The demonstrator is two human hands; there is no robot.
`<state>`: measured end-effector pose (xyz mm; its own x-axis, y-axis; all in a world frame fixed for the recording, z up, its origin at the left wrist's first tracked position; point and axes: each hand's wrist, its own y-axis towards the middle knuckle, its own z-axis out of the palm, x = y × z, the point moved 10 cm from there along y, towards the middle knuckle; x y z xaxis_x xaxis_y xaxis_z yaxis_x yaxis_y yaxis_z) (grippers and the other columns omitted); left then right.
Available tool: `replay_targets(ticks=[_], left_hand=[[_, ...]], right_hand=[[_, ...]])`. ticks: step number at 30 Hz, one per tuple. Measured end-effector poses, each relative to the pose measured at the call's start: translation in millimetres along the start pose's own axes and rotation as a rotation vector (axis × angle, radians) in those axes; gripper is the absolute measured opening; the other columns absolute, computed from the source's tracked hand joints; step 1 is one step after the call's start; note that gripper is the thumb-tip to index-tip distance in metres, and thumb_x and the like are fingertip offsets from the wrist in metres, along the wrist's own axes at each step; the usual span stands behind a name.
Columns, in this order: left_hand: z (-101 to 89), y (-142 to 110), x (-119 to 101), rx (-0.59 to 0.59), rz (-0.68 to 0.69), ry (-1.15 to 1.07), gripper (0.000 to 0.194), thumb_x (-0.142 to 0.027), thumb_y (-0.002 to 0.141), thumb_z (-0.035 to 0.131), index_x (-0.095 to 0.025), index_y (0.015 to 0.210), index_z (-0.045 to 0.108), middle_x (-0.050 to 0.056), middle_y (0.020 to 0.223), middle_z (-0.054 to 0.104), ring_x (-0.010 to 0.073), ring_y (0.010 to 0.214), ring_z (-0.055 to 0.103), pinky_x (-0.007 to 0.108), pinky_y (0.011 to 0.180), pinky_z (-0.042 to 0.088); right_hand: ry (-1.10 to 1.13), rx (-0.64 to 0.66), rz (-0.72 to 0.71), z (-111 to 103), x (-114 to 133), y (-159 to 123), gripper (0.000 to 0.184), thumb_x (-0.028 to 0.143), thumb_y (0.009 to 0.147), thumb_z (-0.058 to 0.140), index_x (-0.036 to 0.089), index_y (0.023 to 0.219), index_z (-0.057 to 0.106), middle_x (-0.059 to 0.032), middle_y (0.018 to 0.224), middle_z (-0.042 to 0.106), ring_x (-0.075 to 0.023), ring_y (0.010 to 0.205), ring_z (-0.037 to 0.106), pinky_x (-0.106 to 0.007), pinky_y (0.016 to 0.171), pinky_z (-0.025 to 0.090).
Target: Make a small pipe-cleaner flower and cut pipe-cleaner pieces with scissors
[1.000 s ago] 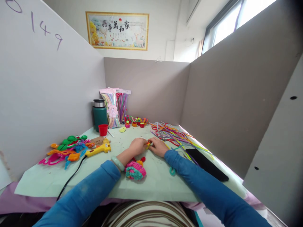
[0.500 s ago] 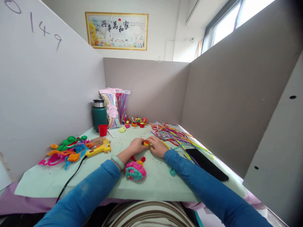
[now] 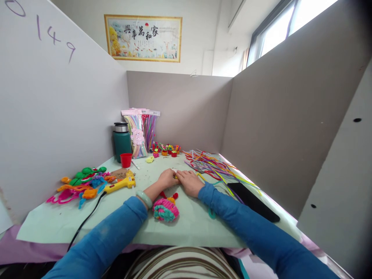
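Note:
My left hand [image 3: 167, 179], with a pale bangle at its wrist, is closed over the middle of the table. Its fingertips pinch a small yellow coiled pipe-cleaner piece [image 3: 175, 176], mostly covered by the fingers. My right hand [image 3: 190, 183] lies over the same piece from the other side, fingers together and touching the left fingertips. A yellow pipe cleaner [image 3: 200, 176] shows just past the right knuckles. In front of my left wrist rests a fluffy pink and teal pipe-cleaner figure [image 3: 166, 210] with red and orange bits at its top.
At left lie a yellow glue gun [image 3: 120, 186] with a black cord and a heap of coloured pipe-cleaner shapes [image 3: 84, 182]. Behind stand a red cup [image 3: 126, 160] and green bottle [image 3: 122, 143]. Loose pipe cleaners [image 3: 209, 162] and a black phone-like slab [image 3: 252, 201] lie right.
My right hand has shifted slightly left and flattened over the piece. The yellow and orange coil, plainly visible before, is now mostly hidden.

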<state>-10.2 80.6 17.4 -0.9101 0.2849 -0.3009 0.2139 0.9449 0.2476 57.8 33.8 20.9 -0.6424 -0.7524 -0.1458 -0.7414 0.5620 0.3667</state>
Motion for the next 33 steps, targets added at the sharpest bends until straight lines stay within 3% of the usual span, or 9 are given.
replay_targets(ticks=[10, 22, 25, 28, 33], left_hand=[[-0.4, -0.1, -2.1, -0.001, 0.018, 0.000, 0.039, -0.049, 0.072, 0.059, -0.015, 0.085, 0.073, 0.008, 0.078, 0.071, 0.0157, 0.065, 0.058, 0.024, 0.062, 0.040], [2.4, 1.3, 0.0, 0.010, 0.027, -0.013, 0.036, -0.048, 0.072, 0.060, -0.016, 0.082, 0.073, 0.005, 0.074, 0.070, 0.0160, 0.067, 0.057, 0.023, 0.061, 0.039], [1.3, 0.9, 0.6, -0.002, 0.018, 0.005, 0.036, -0.049, 0.071, 0.060, -0.016, 0.079, 0.072, 0.004, 0.070, 0.068, 0.0155, 0.063, 0.055, 0.024, 0.058, 0.037], [-0.9, -0.7, 0.4, -0.010, -0.004, 0.039, 0.036, -0.050, 0.070, 0.060, -0.016, 0.075, 0.071, 0.003, 0.067, 0.065, 0.0153, 0.061, 0.054, 0.024, 0.056, 0.034], [-5.1, -3.3, -4.2, -0.021, 0.014, 0.044, 0.033, -0.048, 0.072, 0.060, -0.017, 0.075, 0.069, 0.002, 0.067, 0.064, 0.0147, 0.062, 0.053, 0.024, 0.056, 0.032]], right_hand=[[0.063, -0.069, 0.036, 0.3, -14.1, -3.9, 0.056, 0.011, 0.080, 0.046, 0.013, 0.136, 0.043, -0.0139, 0.139, 0.045, -0.0246, 0.120, 0.043, -0.041, 0.098, 0.032], [0.071, -0.034, 0.024, 3.0, -9.6, -2.7, 0.052, 0.010, 0.080, 0.046, 0.017, 0.131, 0.048, -0.0123, 0.136, 0.049, -0.0244, 0.116, 0.046, -0.041, 0.094, 0.035], [0.064, -0.064, 0.140, -4.2, -26.7, -5.1, 0.051, 0.011, 0.079, 0.048, 0.018, 0.129, 0.050, -0.0126, 0.131, 0.053, -0.0248, 0.114, 0.048, -0.041, 0.094, 0.036], [-0.014, -0.087, 0.392, -15.6, -62.0, -14.6, 0.038, 0.020, 0.082, 0.051, 0.014, 0.119, 0.057, -0.0176, 0.118, 0.059, -0.0281, 0.110, 0.051, -0.041, 0.090, 0.039], [-0.006, 0.135, 0.660, -4.4, -101.4, -34.0, 0.035, 0.039, 0.078, 0.060, 0.014, 0.101, 0.068, -0.0214, 0.114, 0.060, -0.0339, 0.103, 0.056, -0.043, 0.080, 0.044]])
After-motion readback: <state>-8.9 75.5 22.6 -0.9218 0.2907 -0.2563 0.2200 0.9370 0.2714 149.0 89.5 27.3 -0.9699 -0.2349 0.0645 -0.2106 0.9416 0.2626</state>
